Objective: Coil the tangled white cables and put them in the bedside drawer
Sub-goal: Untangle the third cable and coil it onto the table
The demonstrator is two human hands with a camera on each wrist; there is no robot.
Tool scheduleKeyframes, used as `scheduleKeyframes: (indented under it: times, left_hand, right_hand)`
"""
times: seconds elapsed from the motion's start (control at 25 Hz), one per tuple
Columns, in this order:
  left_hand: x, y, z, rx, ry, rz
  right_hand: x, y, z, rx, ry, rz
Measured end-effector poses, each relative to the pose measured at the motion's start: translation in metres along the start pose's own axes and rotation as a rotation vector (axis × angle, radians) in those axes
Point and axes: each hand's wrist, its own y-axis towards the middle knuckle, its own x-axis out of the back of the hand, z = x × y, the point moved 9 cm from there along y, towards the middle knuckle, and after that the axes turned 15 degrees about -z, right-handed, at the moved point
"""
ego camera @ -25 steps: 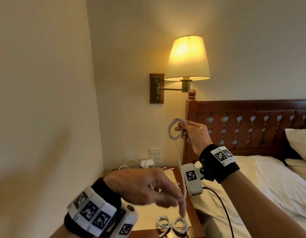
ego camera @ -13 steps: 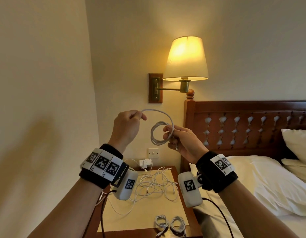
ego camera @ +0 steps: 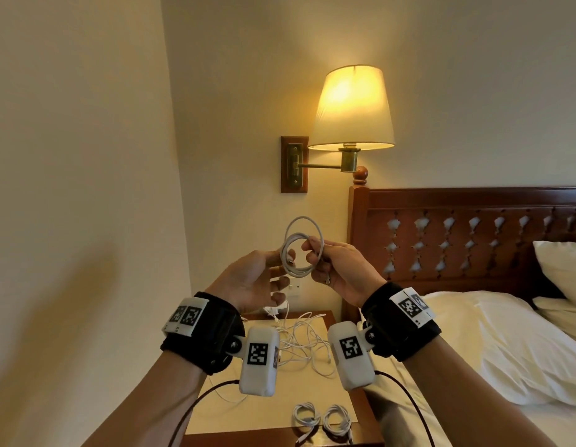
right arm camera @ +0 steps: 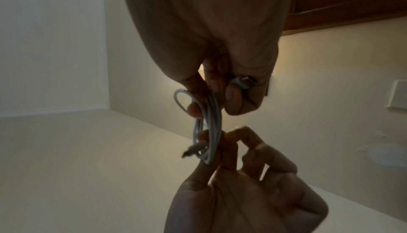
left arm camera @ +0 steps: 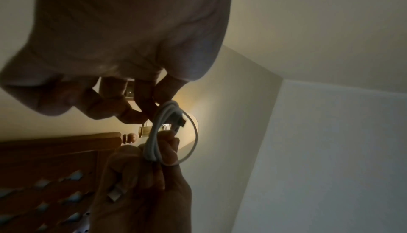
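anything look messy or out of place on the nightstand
Yes: a tangled heap of white cables sprawls loose across the back of the nightstand, while two coiled cables lie neatly at its front edge. Nothing looks damaged or spilled. A third coil is held above it by both hands.

Cream walls (ego camera: 86, 124) meet in corner at left. Lit wall lamp (ego camera: 353, 108) with cream shade on brass swing arm, fixed to wooden wall plate (ego camera: 294, 163). Dark carved wooden headboard (ego camera: 457, 233) at right, round finial on post. Bed (ego camera: 490, 343) with white sheets, white pillows (ego camera: 564, 269). Wall switch plate (ego camera: 294, 287) below lamp. Wooden counter (ego camera: 280, 411) with pale top beside bed.
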Motion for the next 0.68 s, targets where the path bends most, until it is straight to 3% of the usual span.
scheduleKeyframes:
  times: [0.2,0.32,0.44,0.68]
  left_hand:
    - [-0.009,-0.005,0.006,0.012,-0.012,0.026]
    - [-0.009,-0.005,-0.003,-0.166,0.233,-0.026]
    - [-0.009,-0.010,-0.014,-0.265,0.274,-0.061]
    - [0.008,-0.029,-0.046,-0.688,0.662,-0.333]
  right_hand:
    - [0.002,0.003,0.002,0.018,-0.011,-0.048]
    - [0.002,0.001,0.004,0.060,-0.048,-0.064]
    - [0.003,0.002,0.005,0.103,-0.097,-0.106]
    - [0.007,0.005,-0.001,0.140,-0.214,-0.175]
